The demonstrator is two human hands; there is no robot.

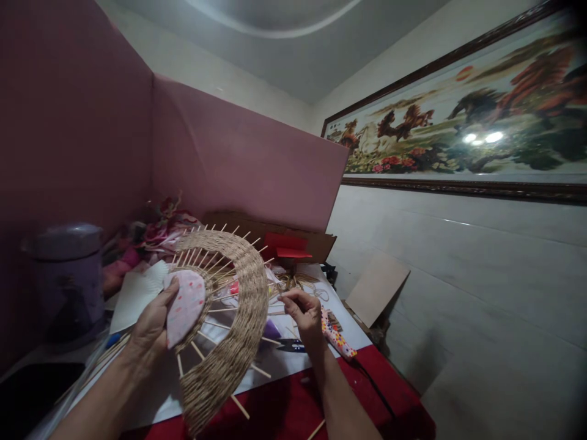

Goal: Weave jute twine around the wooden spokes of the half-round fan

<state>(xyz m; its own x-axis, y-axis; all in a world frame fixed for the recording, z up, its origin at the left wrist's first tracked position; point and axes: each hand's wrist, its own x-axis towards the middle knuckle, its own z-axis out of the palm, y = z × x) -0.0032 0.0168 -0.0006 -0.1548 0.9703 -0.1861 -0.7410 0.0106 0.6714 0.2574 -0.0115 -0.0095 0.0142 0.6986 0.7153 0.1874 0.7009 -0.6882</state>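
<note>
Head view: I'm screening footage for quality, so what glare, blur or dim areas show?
Head view: white glare spots on the framed picture; the purple container at left, dim and soft-edged; a soft shadow on the pale wall; the woven piece, fairly clear.

Tan weaving (252, 287), white cloth (187, 299), red spots

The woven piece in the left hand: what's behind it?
Through gaps between the sticks of the woven piece, held by the left hand, a white surface and something small and red show. Whatever lies directly behind its band and the spotted patch is covered.
</note>
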